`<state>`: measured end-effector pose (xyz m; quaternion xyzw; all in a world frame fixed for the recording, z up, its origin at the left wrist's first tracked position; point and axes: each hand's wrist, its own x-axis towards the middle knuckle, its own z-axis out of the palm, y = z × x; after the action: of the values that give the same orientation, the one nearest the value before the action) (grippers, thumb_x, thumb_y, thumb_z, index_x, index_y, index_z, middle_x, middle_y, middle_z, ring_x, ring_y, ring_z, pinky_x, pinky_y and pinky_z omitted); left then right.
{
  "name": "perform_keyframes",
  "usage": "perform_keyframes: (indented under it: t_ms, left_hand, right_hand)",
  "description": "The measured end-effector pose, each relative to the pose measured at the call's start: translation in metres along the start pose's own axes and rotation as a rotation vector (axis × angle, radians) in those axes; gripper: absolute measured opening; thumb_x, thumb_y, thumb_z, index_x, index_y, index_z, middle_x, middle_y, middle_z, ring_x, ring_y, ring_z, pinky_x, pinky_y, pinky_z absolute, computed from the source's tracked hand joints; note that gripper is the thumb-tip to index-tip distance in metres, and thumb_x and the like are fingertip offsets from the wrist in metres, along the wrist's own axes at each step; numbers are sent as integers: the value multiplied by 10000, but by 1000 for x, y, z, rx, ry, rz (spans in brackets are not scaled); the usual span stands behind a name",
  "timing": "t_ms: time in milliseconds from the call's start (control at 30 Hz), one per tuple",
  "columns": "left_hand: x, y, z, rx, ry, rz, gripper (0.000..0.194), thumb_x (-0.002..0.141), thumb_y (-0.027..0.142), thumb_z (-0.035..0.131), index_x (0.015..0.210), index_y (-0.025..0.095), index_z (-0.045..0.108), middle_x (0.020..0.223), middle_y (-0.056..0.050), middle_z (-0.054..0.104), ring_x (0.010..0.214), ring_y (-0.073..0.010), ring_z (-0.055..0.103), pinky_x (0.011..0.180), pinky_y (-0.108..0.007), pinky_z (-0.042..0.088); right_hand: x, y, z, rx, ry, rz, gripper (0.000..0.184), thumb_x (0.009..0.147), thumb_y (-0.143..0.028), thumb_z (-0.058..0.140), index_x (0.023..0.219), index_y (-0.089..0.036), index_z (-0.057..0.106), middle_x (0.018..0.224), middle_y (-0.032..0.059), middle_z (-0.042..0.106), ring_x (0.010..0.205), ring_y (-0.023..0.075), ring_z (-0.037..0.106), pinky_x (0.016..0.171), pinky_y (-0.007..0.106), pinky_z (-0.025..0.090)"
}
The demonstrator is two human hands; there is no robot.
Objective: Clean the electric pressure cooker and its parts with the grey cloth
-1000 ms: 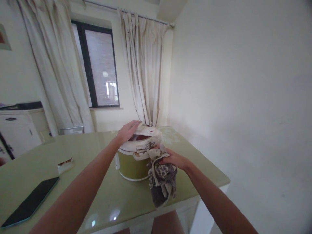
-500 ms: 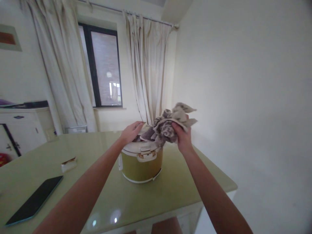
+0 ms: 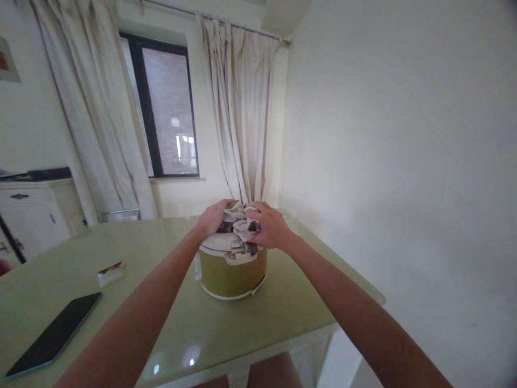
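Observation:
A rice cooker [image 3: 232, 276] with a yellow-green body and a pale rim stands on the table. Bunched over its top is a grey-beige patterned cloth [image 3: 243, 229], one fold hanging down the front by the latch. My right hand [image 3: 270, 225] grips the cloth from the right side, fingers curled round it. At the upper left of the cooker, my left hand [image 3: 211, 220] is closed, its fingers bent over the top edge beside the cloth. What lies under those fingertips is hidden.
A dark tablet [image 3: 54, 334] lies on the glossy green table [image 3: 169, 323] at the left. Behind it is a small white packet [image 3: 110, 273]. A wall [image 3: 404, 161] runs along the right, and curtains [image 3: 246, 108] hang beside the window [image 3: 169, 108] at the back.
My right hand has moved left and slightly down, bringing the raised cloth onto the cooker's top. My left hand stays at the cooker's upper left. The view has shifted slightly.

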<state>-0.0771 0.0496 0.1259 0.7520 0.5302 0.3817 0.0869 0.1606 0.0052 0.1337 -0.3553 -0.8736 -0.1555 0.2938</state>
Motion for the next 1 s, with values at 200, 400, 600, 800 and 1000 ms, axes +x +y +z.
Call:
perform_keyframes:
  t_ms: [200, 400, 600, 800, 1000]
  left_hand:
    - [1, 2, 3, 31, 11, -74, 606, 1052, 415, 200, 1458, 299, 634, 1507, -11, 652, 1378, -259, 593, 1200, -437, 419]
    - [-1, 5, 2, 56, 2, -71, 596, 993, 323, 268, 1469, 269, 622, 1480, -27, 670, 1339, -265, 616, 1166, -425, 447]
    - [-5, 9, 0, 79, 6, -78, 612, 958, 291, 297, 1476, 300, 625, 1474, -5, 674, 1328, -277, 623, 1150, -427, 461]
    - [-5, 13, -1, 93, 4, -131, 613, 951, 308, 314, 1484, 325, 616, 1469, 2, 680, 1302, -287, 642, 1128, -438, 483]
    - [-7, 13, -1, 112, 1, -107, 623, 961, 308, 313, 1515, 310, 598, 1518, 0, 644, 1359, -291, 612, 1158, -431, 461]
  right_hand:
    - [-81, -18, 81, 88, 568, 437, 361, 817, -370, 680, 1147, -223, 686, 1329, 148, 558, 1222, 333, 523, 1027, 493, 494]
    - [-156, -52, 172, 250, 661, 417, 507, 829, -335, 642, 1329, -248, 636, 1341, 152, 556, 1228, 337, 554, 1006, 543, 529]
    - [-108, 9, 153, 550, 677, 859, 354, 864, -447, 580, 1126, -228, 677, 1004, 80, 650, 908, 261, 652, 860, 475, 580]
    - [-135, -52, 176, 329, 718, 763, 399, 834, -412, 629, 1182, -228, 693, 1208, 140, 606, 1110, 328, 598, 959, 557, 535]
    - [-113, -38, 144, 536, 733, 764, 365, 949, -489, 571, 1139, -207, 703, 1164, 132, 640, 1106, 287, 633, 996, 497, 540]
